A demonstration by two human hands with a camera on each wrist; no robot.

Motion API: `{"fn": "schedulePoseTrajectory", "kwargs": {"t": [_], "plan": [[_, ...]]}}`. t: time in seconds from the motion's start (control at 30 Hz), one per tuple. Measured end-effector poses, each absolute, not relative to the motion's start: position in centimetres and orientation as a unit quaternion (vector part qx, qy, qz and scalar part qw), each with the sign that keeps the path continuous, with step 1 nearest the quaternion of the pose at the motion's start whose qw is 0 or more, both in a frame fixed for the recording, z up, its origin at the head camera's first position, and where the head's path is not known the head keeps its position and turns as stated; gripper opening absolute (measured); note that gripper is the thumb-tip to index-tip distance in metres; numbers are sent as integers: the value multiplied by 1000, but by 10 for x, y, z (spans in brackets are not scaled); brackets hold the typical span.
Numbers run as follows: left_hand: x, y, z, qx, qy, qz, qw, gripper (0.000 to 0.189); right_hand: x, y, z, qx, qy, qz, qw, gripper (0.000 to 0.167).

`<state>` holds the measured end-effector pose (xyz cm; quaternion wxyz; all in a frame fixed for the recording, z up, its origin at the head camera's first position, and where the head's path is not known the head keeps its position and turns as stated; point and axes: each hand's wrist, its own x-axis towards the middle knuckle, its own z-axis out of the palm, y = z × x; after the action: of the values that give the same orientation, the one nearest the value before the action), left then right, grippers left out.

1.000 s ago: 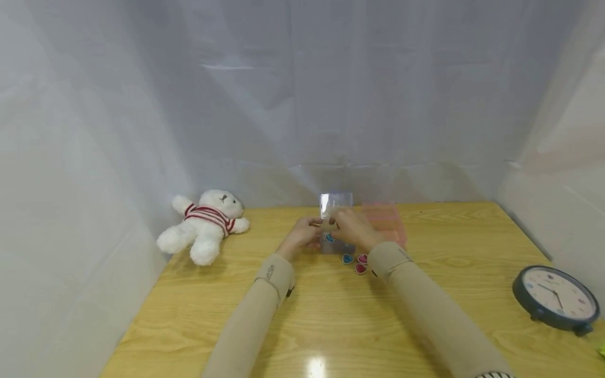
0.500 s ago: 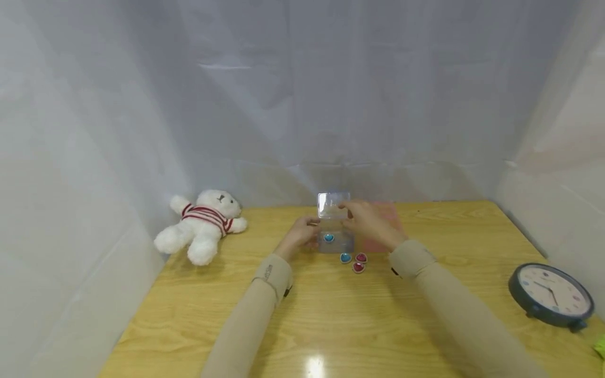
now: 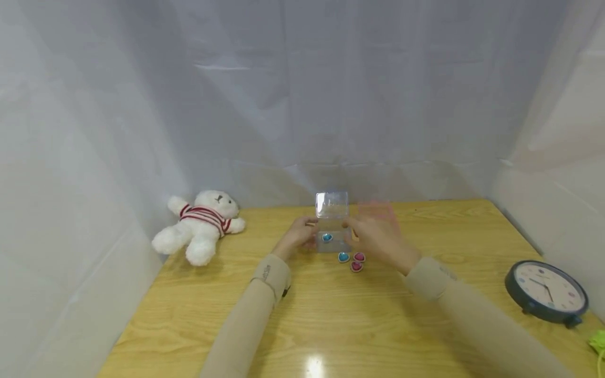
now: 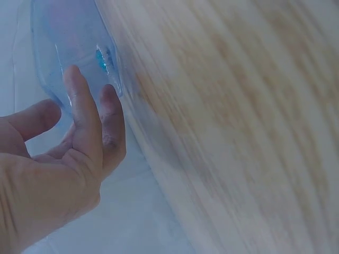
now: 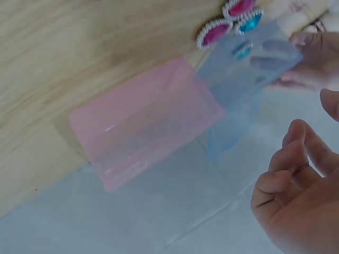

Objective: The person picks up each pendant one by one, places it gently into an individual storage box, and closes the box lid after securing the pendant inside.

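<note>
A clear plastic box (image 3: 336,245) stands at the back middle of the table, its lid (image 3: 332,203) raised. Inside lies a blue gem (image 3: 327,238) with a silvery beaded rim. At the box's left side is my left hand (image 3: 299,234), its fingertips right at the wall; in the left wrist view the fingers (image 4: 85,121) are loosely bent. My right hand (image 3: 378,240) hovers by the box's right side, fingers relaxed and holding nothing in the right wrist view. Just in front lie another blue gem (image 3: 343,257) and two pink gems (image 3: 356,266).
Right of the clear box, a translucent pink box (image 5: 145,119) lies partly behind my right hand in the head view. A white teddy bear (image 3: 200,226) in a striped sweater lies at left. A round clock (image 3: 548,291) and something yellow-green (image 3: 597,341) are at right.
My right hand has drawn back from over the clear box to its right side, uncovering the raised lid and the blue gem inside. My left hand stays at the box's left.
</note>
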<state>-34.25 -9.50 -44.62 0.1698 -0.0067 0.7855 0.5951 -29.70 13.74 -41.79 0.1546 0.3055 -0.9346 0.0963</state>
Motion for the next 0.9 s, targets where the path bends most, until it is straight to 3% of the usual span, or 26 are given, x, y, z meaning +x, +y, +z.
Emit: {"fn": "schedulePoseTrajectory", "kwargs": {"t": [0.13,0.47,0.9], "plan": [[-342,-95,-446,-8,781,601,172,48,-289,133,-428,320,-932,128,112,35],[-340,-96,-446,-5,778,603,173,49,-279,123,-443,311,-944,86,70,19],[-341,-97,-447,-2,774,606,182,49,-280,120,-460,306,-946,88,56,13]]}}
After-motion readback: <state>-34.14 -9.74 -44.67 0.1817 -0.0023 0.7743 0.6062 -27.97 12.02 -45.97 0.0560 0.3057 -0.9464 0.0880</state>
